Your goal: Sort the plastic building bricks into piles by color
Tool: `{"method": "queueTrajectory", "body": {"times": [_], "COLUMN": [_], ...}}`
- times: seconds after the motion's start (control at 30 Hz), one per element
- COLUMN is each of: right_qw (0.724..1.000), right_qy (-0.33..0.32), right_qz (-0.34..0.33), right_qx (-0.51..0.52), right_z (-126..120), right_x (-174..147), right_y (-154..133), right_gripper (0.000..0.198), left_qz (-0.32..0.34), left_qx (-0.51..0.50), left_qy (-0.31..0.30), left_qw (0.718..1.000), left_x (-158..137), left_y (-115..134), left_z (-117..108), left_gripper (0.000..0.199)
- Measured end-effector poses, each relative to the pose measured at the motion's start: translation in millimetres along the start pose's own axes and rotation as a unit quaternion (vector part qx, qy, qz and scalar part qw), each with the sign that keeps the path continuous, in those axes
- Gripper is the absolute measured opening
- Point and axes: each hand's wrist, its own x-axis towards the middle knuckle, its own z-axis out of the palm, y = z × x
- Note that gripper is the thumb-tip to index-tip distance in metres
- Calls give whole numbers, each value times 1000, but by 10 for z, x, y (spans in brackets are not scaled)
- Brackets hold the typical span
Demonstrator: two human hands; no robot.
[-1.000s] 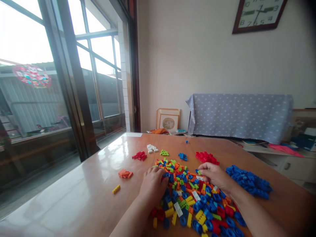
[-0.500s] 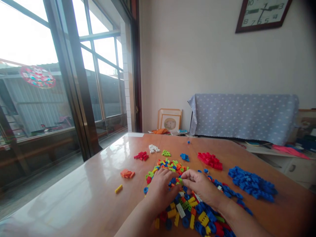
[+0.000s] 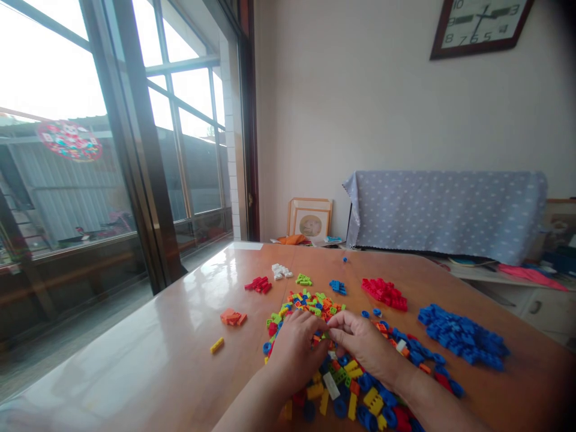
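Note:
A mixed pile of toy building bricks [image 3: 351, 384] in red, yellow, blue, green, orange and white lies under both hands. My left hand [image 3: 299, 342] reaches over its left side, palm down with fingers bent. Loose bricks show in the gap between its thumb and fingers. My right hand [image 3: 360, 339] comes in from the right, thumb and fingertips pinched close to the left fingertips. Whatever sits in that pinch is too small and covered to make out.
Around the pile on the wooden table [image 3: 171, 360] lie sorted groups: blue bricks [image 3: 463, 336], red bricks [image 3: 384, 294], more red pieces [image 3: 258, 284], white ones [image 3: 281, 272], green ones [image 3: 303, 279], small blue ones [image 3: 337, 287] and orange ones [image 3: 233, 317]. One yellow brick [image 3: 216, 345] lies apart.
My left fingertips have moved slightly right, up to the right hand's fingertips. The green brick seen by the right fingertips earlier is now covered. The sorted groups look unchanged.

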Motion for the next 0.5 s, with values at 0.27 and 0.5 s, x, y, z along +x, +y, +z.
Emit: {"method": "queueTrajectory", "body": {"times": [0.27, 0.5], "right_qw": [1000, 995], "right_qy": [-9, 5], "right_qz": [-11, -35], "right_qx": [-20, -93], "right_z": [38, -76], "right_x": [-18, 69], "right_y": [-10, 57], "right_gripper": [31, 21], "left_qz": [-54, -75], "left_qx": [-42, -39], "left_qy": [5, 13], "left_qw": [998, 996], "left_x": [0, 23], "left_y": [1, -86], "left_z": [11, -43], "left_gripper": [21, 27]}}
